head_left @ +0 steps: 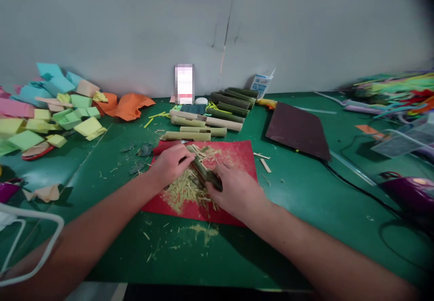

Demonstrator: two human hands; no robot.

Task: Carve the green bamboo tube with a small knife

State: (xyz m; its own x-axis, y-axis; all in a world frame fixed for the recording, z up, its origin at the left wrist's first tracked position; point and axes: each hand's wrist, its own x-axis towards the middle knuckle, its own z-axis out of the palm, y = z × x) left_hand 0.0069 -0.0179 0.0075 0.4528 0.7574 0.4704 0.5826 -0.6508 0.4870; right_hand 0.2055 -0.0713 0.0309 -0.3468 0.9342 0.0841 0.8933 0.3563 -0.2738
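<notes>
A length of green bamboo (200, 167) lies slanted between my hands, above a red sheet (242, 156) strewn with shavings. My right hand (237, 190) is wrapped round its near end. At the far end, the fingers of my left hand (174, 163) are pinched together on the bamboo. Pale shavings and splinters (183, 190) are heaped on the sheet under both hands. Just behind my left hand lies a long red object (166, 147), partly hidden, with a bit of metal near its right end.
Cut bamboo tubes (203, 132) lie behind the sheet, with darker green ones (233, 100) further back. A lit phone (185, 84) leans on the wall. Right are a dark brown board (298, 131) and a purple tool (412, 190) with a cord; left, folded coloured papers (81, 115).
</notes>
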